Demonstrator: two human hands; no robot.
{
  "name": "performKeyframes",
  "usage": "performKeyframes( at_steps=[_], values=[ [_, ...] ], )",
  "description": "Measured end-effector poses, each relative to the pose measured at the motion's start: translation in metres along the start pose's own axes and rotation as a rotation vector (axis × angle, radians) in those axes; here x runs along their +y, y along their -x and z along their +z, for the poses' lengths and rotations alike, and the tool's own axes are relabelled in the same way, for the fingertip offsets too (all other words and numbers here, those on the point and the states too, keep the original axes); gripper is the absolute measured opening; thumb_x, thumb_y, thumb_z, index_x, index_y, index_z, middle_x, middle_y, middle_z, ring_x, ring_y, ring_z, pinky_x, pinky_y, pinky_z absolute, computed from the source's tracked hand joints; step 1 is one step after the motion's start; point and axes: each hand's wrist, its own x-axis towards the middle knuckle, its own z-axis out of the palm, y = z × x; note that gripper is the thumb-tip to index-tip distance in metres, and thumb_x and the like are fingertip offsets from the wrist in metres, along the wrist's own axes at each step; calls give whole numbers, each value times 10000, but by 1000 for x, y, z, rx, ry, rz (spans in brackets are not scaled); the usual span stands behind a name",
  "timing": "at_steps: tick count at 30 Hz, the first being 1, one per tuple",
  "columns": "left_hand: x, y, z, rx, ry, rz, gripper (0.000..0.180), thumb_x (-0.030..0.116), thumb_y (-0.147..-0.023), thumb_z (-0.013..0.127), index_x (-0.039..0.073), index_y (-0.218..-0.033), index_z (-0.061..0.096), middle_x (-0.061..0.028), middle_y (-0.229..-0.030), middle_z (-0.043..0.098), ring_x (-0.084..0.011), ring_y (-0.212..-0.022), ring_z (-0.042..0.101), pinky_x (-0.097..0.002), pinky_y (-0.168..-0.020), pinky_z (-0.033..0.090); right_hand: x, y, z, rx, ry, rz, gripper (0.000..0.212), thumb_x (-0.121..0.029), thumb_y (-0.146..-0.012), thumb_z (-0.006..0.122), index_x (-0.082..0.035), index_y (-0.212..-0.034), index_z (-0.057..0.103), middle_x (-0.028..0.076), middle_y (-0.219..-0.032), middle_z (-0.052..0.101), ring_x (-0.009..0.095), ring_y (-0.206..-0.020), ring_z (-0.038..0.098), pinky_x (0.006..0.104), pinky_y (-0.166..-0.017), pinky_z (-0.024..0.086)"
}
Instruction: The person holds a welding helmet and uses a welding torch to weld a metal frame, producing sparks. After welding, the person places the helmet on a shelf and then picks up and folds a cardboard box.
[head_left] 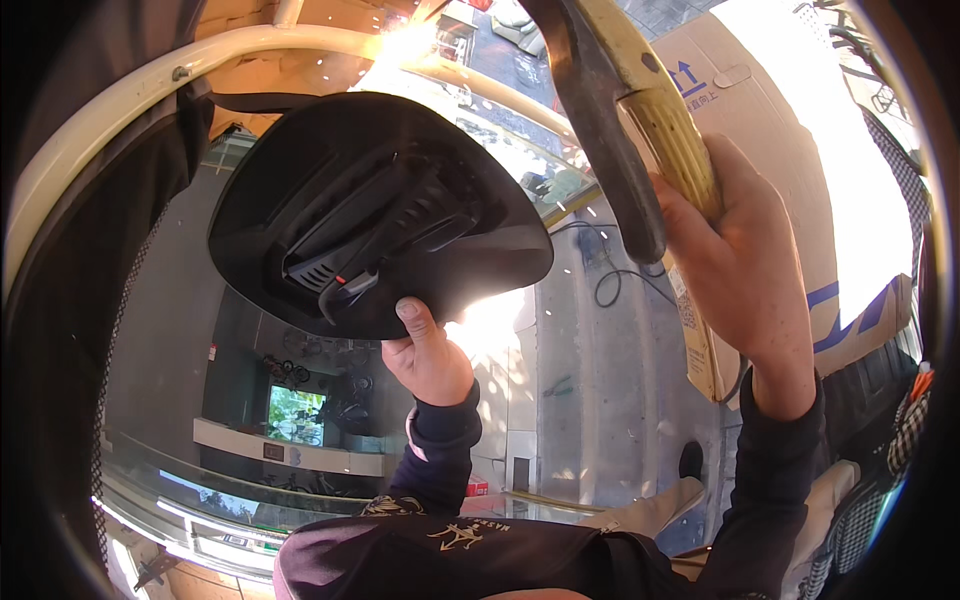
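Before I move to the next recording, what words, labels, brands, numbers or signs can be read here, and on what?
Wording is left uncopied; this is where it stands.
Cardboard box: blue upward arrows with blue characters below; legible, not transcribed.
Dark garment: pale emblem with small lettering; not transcribed.
Code label on a cardboard edge: too small to read.
Black mask, yellow-handled tool: no readable text.

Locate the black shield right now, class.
In the head view, left of centre, the black shield is held in the left grip, below the bright glow.
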Motion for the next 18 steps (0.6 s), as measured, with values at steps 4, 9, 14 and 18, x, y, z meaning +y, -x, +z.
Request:
performKeyframes(
  at_steps=[4,9,14,18],
  values=[
    [7,3,4,-48,37,4,549,458,-1049,725,-42,-1272,676,-107,-1075,763,-172,-829,687,-295,-683,526,9,6,2,22,-23,-93,323,-223,-1057,677,63,-1205,653,87,-831,653,133,-718,606,325,-683,499],
    [6,7,4,-62,24,-1,553,462,-1048,726,-41,-1272,674,-113,-1071,763,-175,-818,687,-294,-681,525,6,1,-5,-3,16,-73,342,-244,-1061,671,65,-1207,654,89,-815,647,133,-703,604,331,-665,494],
    [11,6,6,-55,19,-6,546,455,-1051,725,-45,-1267,677,-114,-1067,765,-173,-809,685,-294,-676,521,9,-2,0,13,53,-77,347,-247,-1063,670,67,-1210,657,90,-799,650,132,-669,603,333,-620,491],
    [13,6,5,-66,16,1,538,451,-1057,718,-44,-1262,682,-115,-1064,768,-171,-805,685,-297,-664,518,12,-5,3,-1,80,-79,357,-246,-1064,672,77,-1214,656,92,-795,659,123,-646,610,321,-599,499]
  ],
)
